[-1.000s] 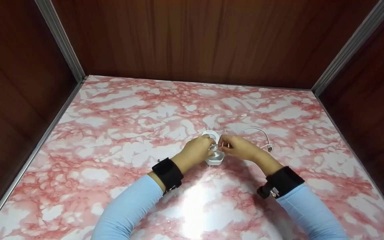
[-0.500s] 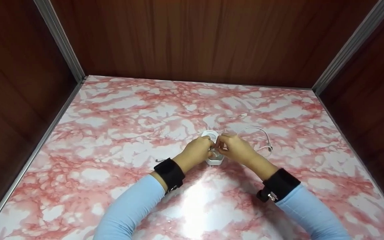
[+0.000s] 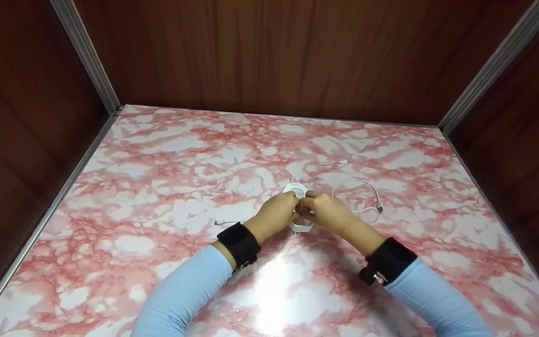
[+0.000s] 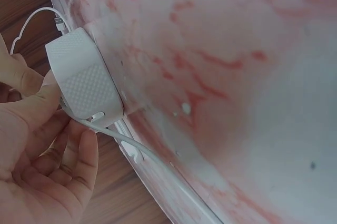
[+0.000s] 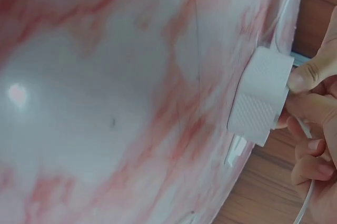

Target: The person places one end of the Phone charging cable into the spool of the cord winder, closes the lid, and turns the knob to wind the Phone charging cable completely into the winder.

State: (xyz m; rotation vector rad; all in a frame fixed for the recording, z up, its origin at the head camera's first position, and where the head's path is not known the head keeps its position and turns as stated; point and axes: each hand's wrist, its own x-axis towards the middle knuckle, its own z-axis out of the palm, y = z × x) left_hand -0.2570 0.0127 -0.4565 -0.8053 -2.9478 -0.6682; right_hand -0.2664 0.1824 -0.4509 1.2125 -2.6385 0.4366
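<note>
A small white case point(image 3: 301, 228) with an open top and textured sides stands on the table between both hands. A white USB cable point(image 4: 142, 147) runs out of it past the fingers. My left hand point(image 3: 275, 208) is at the case's left rim, its thumb and fingers holding the cable against the edge point(image 4: 47, 145). From the other side my right hand point(image 3: 328, 209) reaches over the opening and pinches the cable, which trails down through its curled fingers point(image 5: 316, 166). Fingers hide most of the case's inside.
To the right lies a loop of the cable with its USB plug point(image 3: 380, 209). Left of the hands, the small plug end point(image 3: 218, 223) rests on the pink marbled table point(image 3: 180, 187). Brown wood-look panels point(image 3: 269, 56) with metal edging stand round the table.
My right hand has shifted left over the case, closer to the left hand. The cable's small plug end now shows further out to the left, and the loop on the right has shifted slightly.
</note>
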